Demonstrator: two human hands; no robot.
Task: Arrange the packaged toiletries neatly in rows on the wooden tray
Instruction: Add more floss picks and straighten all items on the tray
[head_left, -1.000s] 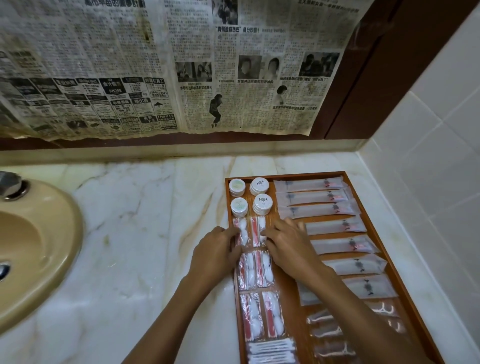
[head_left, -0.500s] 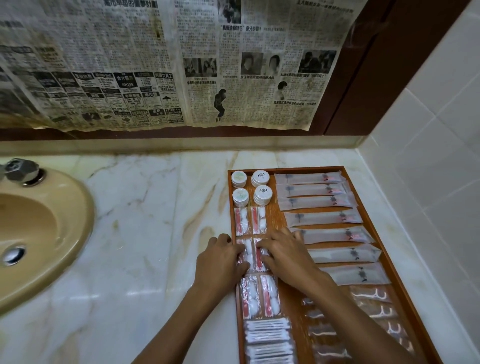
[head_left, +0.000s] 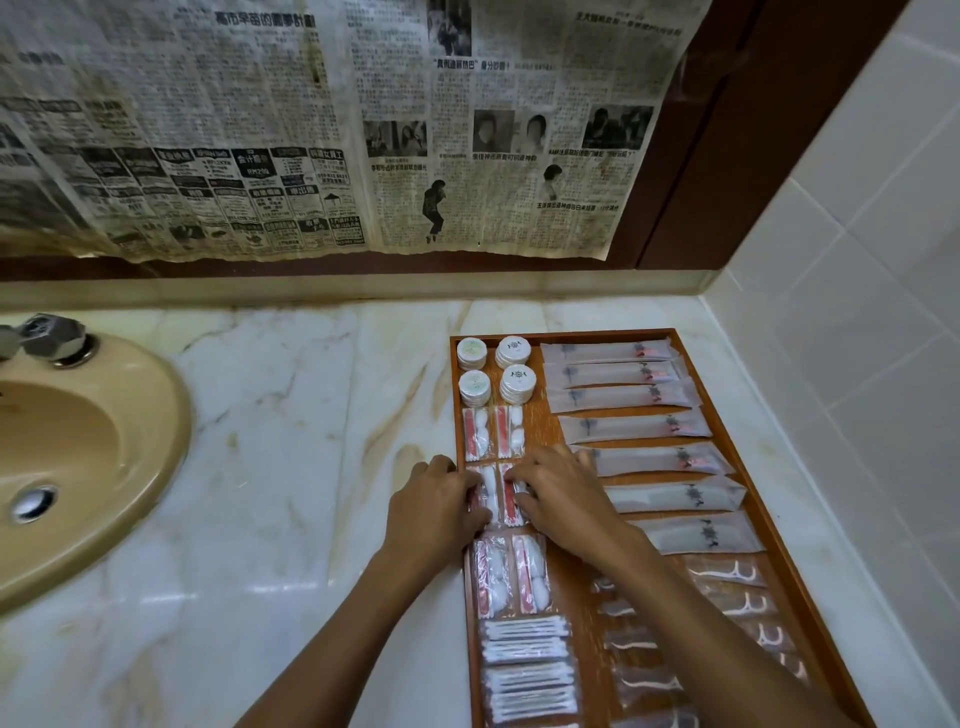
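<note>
A wooden tray (head_left: 724, 395) lies on the marble counter by the tiled right wall. It holds round white packs (head_left: 496, 370) at the far left corner, red-and-white sachets (head_left: 493, 434) below them, cotton-swab packs (head_left: 527, 662) nearest me, long translucent sleeves (head_left: 634, 426) down the right side and floss-pick packs (head_left: 727, 587) below those. My left hand (head_left: 434, 506) and my right hand (head_left: 561, 499) lie side by side, fingers pressing on the middle pair of sachets (head_left: 497, 496) between them.
A beige sink (head_left: 78, 457) with a metal tap (head_left: 49, 338) sits at the left. Bare marble counter (head_left: 291, 441) stretches between sink and tray. Old newspaper (head_left: 337, 130) covers the mirror behind; white tiles (head_left: 857, 312) close the right side.
Both hands have slid toward me along the sachet column, from the far pair to the middle pair. The far pair now lies uncovered.
</note>
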